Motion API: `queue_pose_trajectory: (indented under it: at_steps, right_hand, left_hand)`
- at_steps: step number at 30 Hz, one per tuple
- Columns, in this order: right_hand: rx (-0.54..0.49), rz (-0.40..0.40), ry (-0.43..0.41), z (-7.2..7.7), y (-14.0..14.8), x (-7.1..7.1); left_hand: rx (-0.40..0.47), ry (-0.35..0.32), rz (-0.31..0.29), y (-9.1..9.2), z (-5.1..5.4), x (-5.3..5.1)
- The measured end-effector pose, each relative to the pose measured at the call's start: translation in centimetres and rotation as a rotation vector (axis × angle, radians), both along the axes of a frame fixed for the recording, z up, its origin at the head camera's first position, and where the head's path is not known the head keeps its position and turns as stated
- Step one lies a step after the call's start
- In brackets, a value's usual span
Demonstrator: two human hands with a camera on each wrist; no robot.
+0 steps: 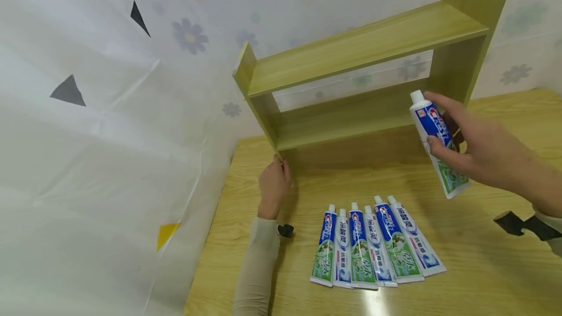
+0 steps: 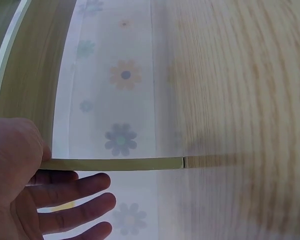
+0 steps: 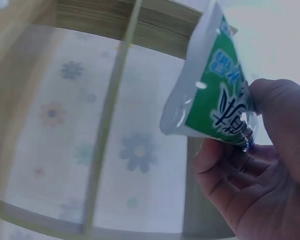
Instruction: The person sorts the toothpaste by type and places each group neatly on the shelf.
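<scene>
Seemingly mid-carry, our right hand (image 1: 487,143) grips a toothpaste tube (image 1: 436,128), our left hand (image 1: 274,184) pinching the shelf (image 1: 364,49); the next move calls for steady aim.

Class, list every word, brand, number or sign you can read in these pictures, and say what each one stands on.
"Crest": on the tube in the right hand.
"Crest": on the three blue-and-green tubes on the table.
"冷酸灵": on the three white tubes beside them.
"抗敏感": lower on those white tubes.
Stylised characters on the green parts: too distorted to read surely.
Remaining fine print: too small or blurred.
No numbers are legible.
</scene>
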State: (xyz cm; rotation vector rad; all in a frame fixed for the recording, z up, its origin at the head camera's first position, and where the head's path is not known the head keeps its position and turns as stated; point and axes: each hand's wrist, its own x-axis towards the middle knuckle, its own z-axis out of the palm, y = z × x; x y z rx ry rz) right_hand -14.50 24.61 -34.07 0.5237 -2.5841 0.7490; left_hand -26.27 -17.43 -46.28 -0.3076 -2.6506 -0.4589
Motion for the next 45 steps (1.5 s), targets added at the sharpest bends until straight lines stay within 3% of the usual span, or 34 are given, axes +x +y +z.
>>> queue_pose_trajectory:
  at_steps: [5,9,13,21,29,35,40,45]
  right_hand:
    - [0.017,0.004,0.053,4.0,0.1,-1.8]
    - [0.013,0.015,0.13,6.9,-0.3,-3.7]
    - [0.0,-0.002,0.137,9.2,-0.9,-5.0]
    - [0.059,-0.066,0.088,13.3,-0.8,-7.8]
    - [0.08,-0.091,0.013,15.8,-0.7,-9.8]
    - [0.142,-0.199,-0.173,17.1,-0.5,-12.2]
    - [0.176,-0.187,-0.189,17.5,-0.3,-14.2]
    - [0.199,-0.187,-0.225,17.4,0.1,-15.0]
  left_hand:
    - [0.031,-0.011,-0.006,0.1,0.2,-0.2]
    - [0.037,0.009,0.033,-0.2,0.1,-0.3]
    - [0.034,0.024,0.045,-0.6,0.3,0.0]
    - [0.016,-0.034,0.03,-0.6,0.6,0.4]
    - [-0.003,-0.051,0.036,-0.3,0.4,0.8]
    - [-0.006,-0.049,0.043,-0.5,0.4,0.7]
    - [0.009,-0.035,0.031,-0.7,0.3,0.9]
    - [0.0,-0.005,0.022,-0.3,0.2,1.1]
